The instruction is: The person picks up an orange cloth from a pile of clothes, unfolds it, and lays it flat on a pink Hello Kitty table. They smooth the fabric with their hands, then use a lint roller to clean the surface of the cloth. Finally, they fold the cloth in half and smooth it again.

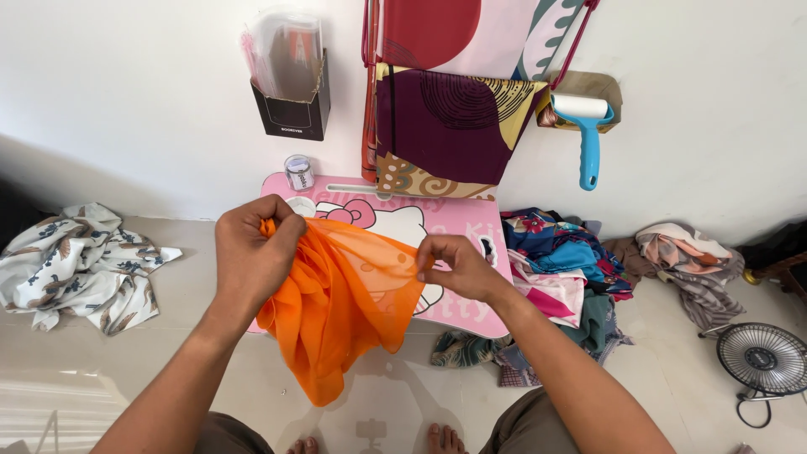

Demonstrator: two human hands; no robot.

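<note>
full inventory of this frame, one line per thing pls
orange scarf: 1, sheer orange, held up between both hands
lap table: 1, pink with cartoon cat, under scarf
small jar: 1, clear, table's far edge
patterned cloth: 1, white with dark print, floor left
cloth pile: 1, mixed colours, floor right
lint roller: 1, blue handle, on wall
black holder: 1, on wall
fan: 1, black, floor right
left hand: bunching scarf
right hand: pinching scarf edge

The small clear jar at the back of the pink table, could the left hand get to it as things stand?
Probably not freely: the left hand is shut on the orange cloth, though the small clear jar stands just beyond it with nothing between.
</note>
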